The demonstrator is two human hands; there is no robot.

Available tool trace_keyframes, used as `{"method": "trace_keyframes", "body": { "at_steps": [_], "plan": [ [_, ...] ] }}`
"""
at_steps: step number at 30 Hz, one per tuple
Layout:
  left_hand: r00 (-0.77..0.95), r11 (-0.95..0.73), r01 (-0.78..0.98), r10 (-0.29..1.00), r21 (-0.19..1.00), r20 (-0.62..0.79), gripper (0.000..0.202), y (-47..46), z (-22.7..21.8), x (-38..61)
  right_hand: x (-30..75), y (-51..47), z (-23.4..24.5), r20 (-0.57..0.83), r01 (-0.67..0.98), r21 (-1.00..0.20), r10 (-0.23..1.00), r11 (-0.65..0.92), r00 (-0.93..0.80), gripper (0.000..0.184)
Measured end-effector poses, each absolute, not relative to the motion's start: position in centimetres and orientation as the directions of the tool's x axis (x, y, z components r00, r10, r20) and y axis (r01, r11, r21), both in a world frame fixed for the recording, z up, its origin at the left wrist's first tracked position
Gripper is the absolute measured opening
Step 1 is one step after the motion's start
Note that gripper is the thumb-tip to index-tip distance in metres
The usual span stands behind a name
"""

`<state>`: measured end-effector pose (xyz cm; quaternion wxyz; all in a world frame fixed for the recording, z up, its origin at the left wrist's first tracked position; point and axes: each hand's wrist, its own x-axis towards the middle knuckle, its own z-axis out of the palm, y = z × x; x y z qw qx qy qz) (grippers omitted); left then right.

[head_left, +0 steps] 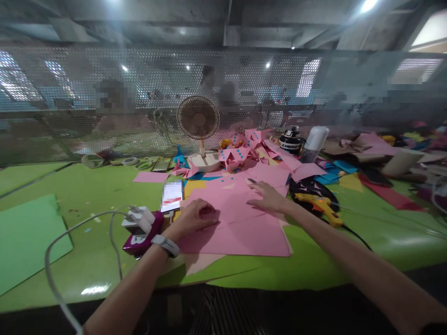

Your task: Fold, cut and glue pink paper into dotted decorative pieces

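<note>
Pink sheets of paper (237,237) lie stacked and overlapping on the green tabletop before me. My left hand (193,217) rests on their left part, fingers loosely curled, the thumb apart from them, with nothing visible in its grasp. Over the right part of the sheets, my right hand (268,196) is spread, fingers stretched forward. A small dark piece (251,180) shows by its forefinger, too small to name. Folded pink paper shapes with blue dots (234,156) are piled beyond the hands.
A phone (172,196) and a purple power strip (131,244) with white plugs sit left, a cable looping nearby. To the right lies a yellow glue gun (323,207). A small fan (198,117) stands behind, before a perforated screen. Green sheet (31,237) lies far left.
</note>
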<state>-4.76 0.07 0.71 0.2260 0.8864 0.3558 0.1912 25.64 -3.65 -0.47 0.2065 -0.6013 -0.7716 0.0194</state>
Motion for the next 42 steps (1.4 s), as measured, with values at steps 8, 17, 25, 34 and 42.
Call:
{"method": "trace_keyframes", "body": {
  "at_steps": [8,17,25,34,42],
  "plan": [
    [0.675,-0.673,0.515,0.7,0.531,0.233,0.048,-1.3,1.4,-4.3,24.8,-2.8,0.5,0.137,0.863,-0.424,0.961,0.276,-0.241,0.04],
    [0.645,-0.673,0.572,0.722,0.47,0.249,0.082,-2.0,1.2,-4.3,25.8,-2.5,0.1,0.222,0.752,-0.622,0.97,0.219,-0.099,0.027],
    [0.781,-0.76,0.535,0.611,0.371,0.126,0.075,-2.4,1.3,-3.9,30.1,-1.7,0.4,0.402,0.832,-0.522,0.807,-0.187,0.433,0.022],
    [0.825,-0.823,0.474,0.539,0.313,0.169,0.036,-1.4,0.6,-3.9,27.7,-3.4,1.5,0.422,0.924,-0.35,0.907,0.155,0.007,0.038],
    [0.746,-0.788,0.512,0.605,0.342,0.277,0.03,-0.7,0.0,-4.5,24.5,-5.3,0.8,0.085,0.774,-0.468,0.894,0.426,-0.441,0.06]
  ]
}}
